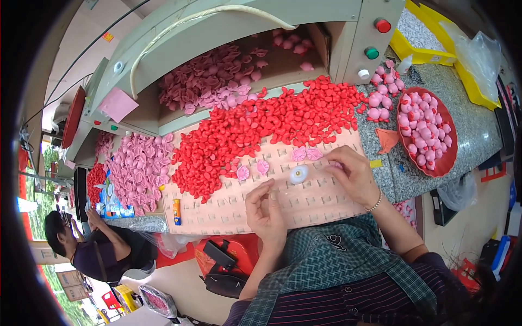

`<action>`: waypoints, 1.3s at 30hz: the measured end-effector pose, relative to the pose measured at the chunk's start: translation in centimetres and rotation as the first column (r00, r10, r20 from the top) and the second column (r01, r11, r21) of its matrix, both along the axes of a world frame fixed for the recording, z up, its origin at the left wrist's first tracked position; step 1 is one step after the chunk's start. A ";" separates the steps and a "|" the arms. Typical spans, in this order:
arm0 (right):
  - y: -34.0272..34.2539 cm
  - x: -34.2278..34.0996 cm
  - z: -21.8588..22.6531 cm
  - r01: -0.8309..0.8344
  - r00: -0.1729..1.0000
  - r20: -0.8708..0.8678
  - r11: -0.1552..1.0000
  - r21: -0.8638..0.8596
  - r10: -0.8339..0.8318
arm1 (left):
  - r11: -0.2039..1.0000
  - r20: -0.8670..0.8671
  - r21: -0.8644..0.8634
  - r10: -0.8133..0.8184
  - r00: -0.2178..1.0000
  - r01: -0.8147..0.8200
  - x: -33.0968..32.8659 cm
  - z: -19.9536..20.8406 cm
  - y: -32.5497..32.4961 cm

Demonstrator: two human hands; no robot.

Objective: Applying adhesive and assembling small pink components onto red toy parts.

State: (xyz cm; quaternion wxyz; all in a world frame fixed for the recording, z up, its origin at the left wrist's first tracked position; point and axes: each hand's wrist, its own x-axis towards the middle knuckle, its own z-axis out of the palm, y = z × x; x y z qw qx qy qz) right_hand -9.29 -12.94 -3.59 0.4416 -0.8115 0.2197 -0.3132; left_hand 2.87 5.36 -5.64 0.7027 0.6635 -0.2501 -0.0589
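My right hand [353,176], with a beaded bracelet on the wrist, pinches a small pink piece [336,164] above the pale pink work sheet [244,209]. My left hand [265,209] is to its left, thumb and fingertips drawn together; whatever may be between them is too small to make out. Between the hands lies a white round disc [298,175] with a yellowish centre. Just beyond are two pink molded pieces [306,154] side by side, and farther left another two loose pink pieces [253,169]. A large heap of small red pieces [261,127] covers the sheet's far side.
Pink shell-like pieces [138,168] are heaped at left, near a small orange-and-blue tube [176,212]. A grey machine [342,54] with buttons stands behind. At right, a red basin [447,157] holds pink balls with red parts. Another person [103,244] sits at far left.
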 end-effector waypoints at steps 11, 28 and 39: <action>1.8 -2.1 -1.3 -0.101 0.975 0.224 0.856 0.507 -0.018 | 0.702 0.766 0.483 -0.049 0.641 -0.523 8.8 3.2 -3.1; 3.3 -3.0 -1.0 -0.201 0.961 0.274 0.756 0.623 0.030 | 0.683 0.684 0.606 -0.185 0.706 -0.408 9.5 2.6 -4.1; 3.5 -3.6 -0.9 -0.205 0.950 0.312 0.720 0.664 -0.018 | 0.936 0.625 0.303 -0.053 0.779 -0.179 6.0 5.7 -2.0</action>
